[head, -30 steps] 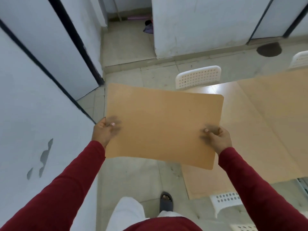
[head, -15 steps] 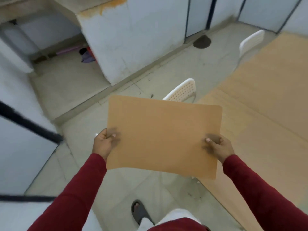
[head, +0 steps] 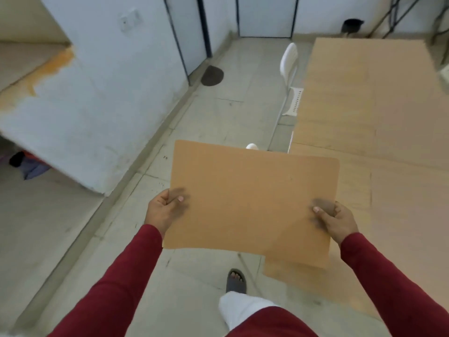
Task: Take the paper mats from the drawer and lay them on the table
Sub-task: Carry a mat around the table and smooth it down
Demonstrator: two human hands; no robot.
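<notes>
A tan paper mat (head: 250,200) hangs flat in the air in front of me, a rounded rectangle. My left hand (head: 165,210) pinches its left edge with the thumb on top. On the opposite edge my right hand (head: 336,218) pinches it the same way. The mat's right part overlaps the near corner of the long wooden table (head: 379,113), which runs away along the right side. No drawer is in view.
A white plastic chair (head: 290,76) stands at the table's left side, and another chair top (head: 252,146) peeks over the mat. A white wall block (head: 97,98) juts in at left. Tiled floor (head: 213,117) lies between. My sandalled foot (head: 235,280) is below the mat.
The view has swung right, so the table now lies ahead and closer. Both hands keep the same grip on the mat, which now reaches over the table's near corner.
</notes>
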